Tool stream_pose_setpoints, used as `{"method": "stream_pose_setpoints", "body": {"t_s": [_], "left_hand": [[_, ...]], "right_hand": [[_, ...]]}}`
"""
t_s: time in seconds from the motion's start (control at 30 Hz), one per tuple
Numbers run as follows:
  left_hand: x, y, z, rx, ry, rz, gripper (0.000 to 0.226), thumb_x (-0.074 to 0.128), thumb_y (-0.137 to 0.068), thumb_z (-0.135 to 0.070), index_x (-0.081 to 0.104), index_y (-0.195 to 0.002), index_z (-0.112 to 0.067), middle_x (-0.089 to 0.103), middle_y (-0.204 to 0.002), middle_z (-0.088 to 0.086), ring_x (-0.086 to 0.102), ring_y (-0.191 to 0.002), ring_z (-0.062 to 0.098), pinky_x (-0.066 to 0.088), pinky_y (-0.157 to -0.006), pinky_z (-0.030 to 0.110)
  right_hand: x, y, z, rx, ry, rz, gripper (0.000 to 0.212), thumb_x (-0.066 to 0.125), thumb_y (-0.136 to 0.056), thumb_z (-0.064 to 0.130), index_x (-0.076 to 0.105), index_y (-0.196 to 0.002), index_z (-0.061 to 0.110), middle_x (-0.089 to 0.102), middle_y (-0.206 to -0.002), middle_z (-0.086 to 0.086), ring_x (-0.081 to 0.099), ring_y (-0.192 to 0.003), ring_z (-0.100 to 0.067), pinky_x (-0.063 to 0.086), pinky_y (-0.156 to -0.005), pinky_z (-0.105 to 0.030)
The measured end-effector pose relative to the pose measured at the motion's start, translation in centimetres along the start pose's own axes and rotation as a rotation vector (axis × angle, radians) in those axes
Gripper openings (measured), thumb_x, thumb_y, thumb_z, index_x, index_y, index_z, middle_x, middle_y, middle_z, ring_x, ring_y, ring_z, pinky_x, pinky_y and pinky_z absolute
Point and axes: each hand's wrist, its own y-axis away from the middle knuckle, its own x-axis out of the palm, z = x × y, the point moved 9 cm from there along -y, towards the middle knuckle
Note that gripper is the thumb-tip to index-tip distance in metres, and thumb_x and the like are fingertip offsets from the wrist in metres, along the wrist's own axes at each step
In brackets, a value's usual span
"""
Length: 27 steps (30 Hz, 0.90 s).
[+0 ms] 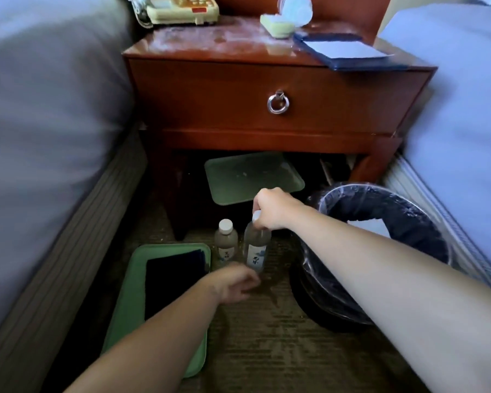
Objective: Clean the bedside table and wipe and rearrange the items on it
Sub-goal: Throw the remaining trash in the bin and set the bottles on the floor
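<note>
Gripping bottle [256, 248] top w/ R hand [272, 208] fingers, long axis approx vertical; L hand [237, 282] fingers blurred, can't tell.

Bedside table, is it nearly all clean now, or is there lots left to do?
Not nearly. Done: one bottle and a green tray with a dark cloth sit on the floor, off the bedside table. In hand: the right hand grips the other bottle by its cap; the left hand is by its base. Left: the tabletop looks streaky, and the phone and blue folder sit there.
</note>
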Motion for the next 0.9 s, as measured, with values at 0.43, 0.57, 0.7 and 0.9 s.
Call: {"method": "stream_pose_setpoints", "body": {"t_s": [0.43, 0.57, 0.7, 0.9], "left_hand": [[-0.4, -0.7, 0.5, 0.064, 0.022, -0.043, 0.073, 0.041, -0.090, 0.016, 0.031, -0.149, -0.024, 0.049, -0.140, -0.007, 0.056, -0.107, 0.016, 0.049, -0.083, 0.037], [0.0, -0.8, 0.3, 0.060, 0.027, -0.049, 0.078, 0.039, -0.091, 0.016, 0.020, -0.155, -0.024, 0.034, -0.156, -0.006, 0.042, -0.134, 0.020, 0.045, -0.079, 0.033], [0.0, -1.0, 0.4, 0.068, 0.045, -0.049, 0.072, 0.039, -0.090, 0.017, 0.031, -0.148, -0.026, 0.055, -0.131, -0.010, 0.054, -0.108, 0.014, 0.047, -0.073, 0.033], [0.0, -0.5, -0.1, 0.076, 0.050, -0.082, 0.077, 0.041, -0.091, 0.016, 0.020, -0.155, -0.022, 0.036, -0.155, -0.004, 0.050, -0.111, 0.015, 0.043, -0.074, 0.033]], "right_hand": [[4.9, -3.3, -1.3, 0.098, -0.048, -0.051, 0.029, 0.068, -0.086, 0.014, 0.063, -0.115, 0.010, 0.060, -0.118, -0.017, 0.059, -0.110, -0.039, 0.049, -0.084, -0.038], [5.2, -3.8, -1.3, 0.086, -0.069, -0.038, 0.033, 0.068, -0.086, 0.016, 0.064, -0.119, 0.014, 0.059, -0.122, -0.017, 0.058, -0.114, -0.038, 0.048, -0.087, -0.037], [6.0, -4.1, -1.5, 0.092, -0.088, -0.009, 0.036, 0.070, -0.086, 0.018, 0.064, -0.121, 0.017, 0.059, -0.124, -0.017, 0.057, -0.115, -0.039, 0.047, -0.087, -0.036], [6.2, -4.4, -1.7, 0.077, -0.111, 0.007, 0.039, 0.070, -0.086, 0.019, 0.062, -0.125, 0.019, 0.060, -0.126, -0.016, 0.057, -0.116, -0.036, 0.045, -0.086, -0.034]]}}
